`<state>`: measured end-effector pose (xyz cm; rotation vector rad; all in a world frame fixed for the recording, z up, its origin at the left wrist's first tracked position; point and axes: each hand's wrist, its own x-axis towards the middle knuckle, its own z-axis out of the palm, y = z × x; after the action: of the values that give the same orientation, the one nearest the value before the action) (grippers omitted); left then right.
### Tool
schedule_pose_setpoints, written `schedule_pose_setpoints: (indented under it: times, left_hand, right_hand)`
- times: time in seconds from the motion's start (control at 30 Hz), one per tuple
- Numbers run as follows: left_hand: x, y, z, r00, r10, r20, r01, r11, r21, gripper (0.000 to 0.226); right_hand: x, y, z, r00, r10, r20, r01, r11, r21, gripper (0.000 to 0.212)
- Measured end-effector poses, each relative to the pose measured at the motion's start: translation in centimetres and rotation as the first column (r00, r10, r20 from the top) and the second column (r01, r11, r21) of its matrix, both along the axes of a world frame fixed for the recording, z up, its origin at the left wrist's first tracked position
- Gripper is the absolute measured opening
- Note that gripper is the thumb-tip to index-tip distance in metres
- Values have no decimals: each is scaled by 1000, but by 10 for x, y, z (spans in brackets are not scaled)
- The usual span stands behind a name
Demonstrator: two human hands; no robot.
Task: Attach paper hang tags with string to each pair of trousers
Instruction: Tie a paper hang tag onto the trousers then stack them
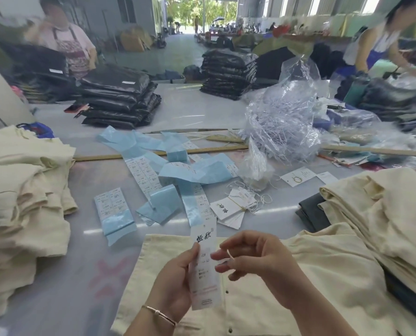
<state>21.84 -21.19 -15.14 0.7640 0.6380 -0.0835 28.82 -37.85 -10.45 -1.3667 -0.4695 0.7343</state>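
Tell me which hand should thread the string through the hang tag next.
Right, probably. The right hand already pinches the string beside the hang tag, while the left hand is occupied holding that tag upright over the cream trousers.

Hang tag [204, 267]: black brush characters "恒欣"; smaller print below illegible.

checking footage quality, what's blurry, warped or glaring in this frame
Head view: the hang tag in the left hand and the right hand are sharp; the two people at the back are motion-smeared; wide-angle bending curves the long wooden ruler; daylight glares off the clear plastic bag and the grey table.
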Motion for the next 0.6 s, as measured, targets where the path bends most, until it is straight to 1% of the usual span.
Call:
schedule_pose_setpoints:
  times: [0.03,0.07,0.1,0.13,0.17,0.2,0.27,0.33,0.4,0.47,0.53,0.6]
  left_hand:
    - [-4,2,1,1000,8,-7,-8,996,84,28]
    - [-7,5,2,1000,20,-5,-19,978,209,24]
    - [-10,7,3,999,43,-3,-39,930,365,19]
    - [-12,9,5,997,76,3,-66,855,514,12]
    - [-14,10,7,994,110,15,-96,777,622,8]
    - [-16,11,9,991,128,41,-121,722,681,10]
    - [-18,12,14,988,101,117,-154,689,708,22]
    - [-20,10,18,982,40,183,-164,655,738,31]
    - [-21,8,20,972,-17,236,-181,587,789,32]
    - [-22,5,24,955,-49,294,-221,547,808,22]
    - [-22,2,26,944,-61,324,-251,506,825,18]
    - [-23,0,27,939,-82,333,-263,450,853,22]
  right_hand:
    - [-1,4,1,998,-58,33,58,998,-18,15]
    - [-2,7,1,992,-114,56,116,993,-27,10]
    - [-3,9,2,984,-161,73,164,986,-31,6]
    - [-4,11,3,975,-198,98,202,979,-36,7]
    - [-4,13,3,965,-224,134,232,971,-50,9]
    - [-4,14,4,953,-244,182,260,963,-72,10]
    - [-3,18,7,933,-269,241,298,950,-93,10]
    - [-2,21,11,948,-240,211,256,965,-52,8]
    - [-4,24,16,977,-155,145,156,988,8,9]
    - [-6,28,19,985,-112,134,111,994,18,15]
    - [-7,31,20,968,-133,214,144,989,-35,17]
    - [-8,34,20,926,-131,355,188,973,-133,16]
